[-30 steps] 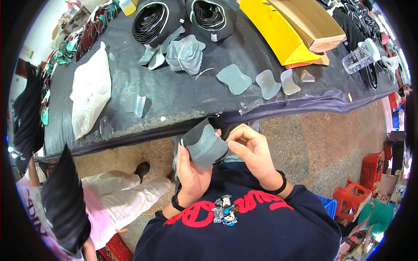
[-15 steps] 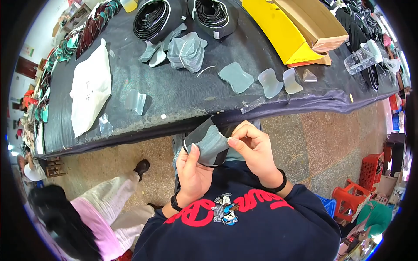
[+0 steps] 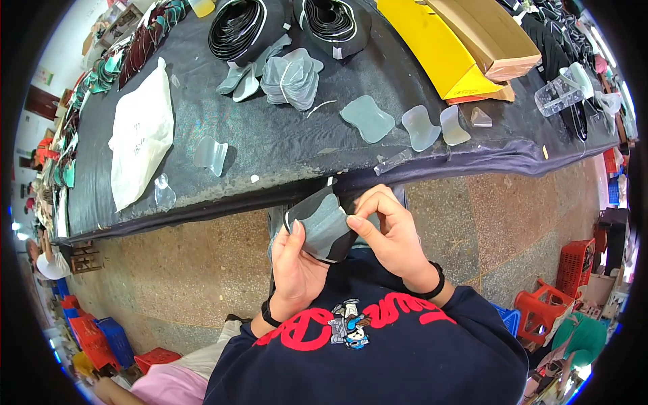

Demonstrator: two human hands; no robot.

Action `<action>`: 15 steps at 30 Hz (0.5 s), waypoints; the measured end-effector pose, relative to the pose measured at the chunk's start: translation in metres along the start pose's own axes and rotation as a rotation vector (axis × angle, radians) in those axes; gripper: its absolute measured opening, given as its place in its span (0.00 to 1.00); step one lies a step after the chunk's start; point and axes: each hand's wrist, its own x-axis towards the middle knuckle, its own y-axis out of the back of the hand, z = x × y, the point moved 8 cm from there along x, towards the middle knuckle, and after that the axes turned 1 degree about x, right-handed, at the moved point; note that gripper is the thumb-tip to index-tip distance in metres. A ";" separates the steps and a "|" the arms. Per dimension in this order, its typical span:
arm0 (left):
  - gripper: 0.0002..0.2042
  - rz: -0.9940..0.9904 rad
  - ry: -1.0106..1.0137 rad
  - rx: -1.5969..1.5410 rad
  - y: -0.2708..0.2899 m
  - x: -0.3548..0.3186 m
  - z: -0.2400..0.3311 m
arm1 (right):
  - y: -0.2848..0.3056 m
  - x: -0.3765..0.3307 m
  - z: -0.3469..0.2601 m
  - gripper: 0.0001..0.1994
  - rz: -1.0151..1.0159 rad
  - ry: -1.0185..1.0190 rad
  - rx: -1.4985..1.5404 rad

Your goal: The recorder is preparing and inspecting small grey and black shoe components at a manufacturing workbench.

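1. The bench [image 3: 283, 145], draped in dark cloth, fills the upper half of the view, its near edge curving just above the hands.
2. At about 1 o'clock lie a yellow board [image 3: 442, 50] and a brown carton [image 3: 489, 37], touching along one side; at 10 o'clock rests a white cloth bag [image 3: 138, 135].
3. Two coils of black strip [image 3: 246, 27] sit at 12 o'clock, with a stack of translucent grey pieces [image 3: 291, 77] just below them.
4. Loose translucent pieces [image 3: 368, 118] lie singly toward 1 o'clock near the bench edge; another lies beside the bag.
5. The grey shaped piece [image 3: 324, 226] is off the bench, held at picture centre above the person's dark sweater. Against half a second ago it has tilted slightly and sits a little closer to the chest, otherwise much the same.
6. The left hand [image 3: 293, 266] cradles that piece from below, thumb up along its left edge, fingers curled closed on it.
7. The right hand [image 3: 388, 233] pinches its right edge between thumb and forefinger, the remaining fingers bent; since a second ago this pinch has slid along the rim, which suggests the edge is being worked round bit by bit.
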 end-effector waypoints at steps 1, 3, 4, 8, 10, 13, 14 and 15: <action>0.19 0.004 0.001 0.007 0.001 0.001 0.001 | -0.001 0.001 -0.001 0.05 -0.014 -0.002 -0.004; 0.19 -0.025 0.054 -0.023 0.000 0.002 0.000 | -0.013 -0.005 0.023 0.06 -0.053 -0.400 0.744; 0.19 -0.033 0.049 -0.032 0.000 0.003 0.003 | -0.013 -0.005 0.022 0.09 -0.101 -0.467 0.850; 0.18 -0.097 0.025 -0.017 -0.003 0.005 0.009 | -0.010 -0.002 0.018 0.04 -0.152 -0.515 0.831; 0.16 -0.112 0.071 -0.029 -0.006 0.005 0.004 | -0.012 0.000 0.018 0.02 -0.150 -0.504 0.781; 0.15 -0.089 0.083 0.061 -0.007 0.004 -0.003 | -0.012 0.006 0.014 0.08 -0.073 -0.377 0.577; 0.15 -0.086 0.072 0.066 -0.007 0.004 -0.002 | -0.014 0.005 0.014 0.08 -0.069 -0.379 0.569; 0.15 -0.090 0.080 0.073 -0.007 0.004 -0.003 | -0.015 0.004 0.017 0.10 -0.049 -0.416 0.539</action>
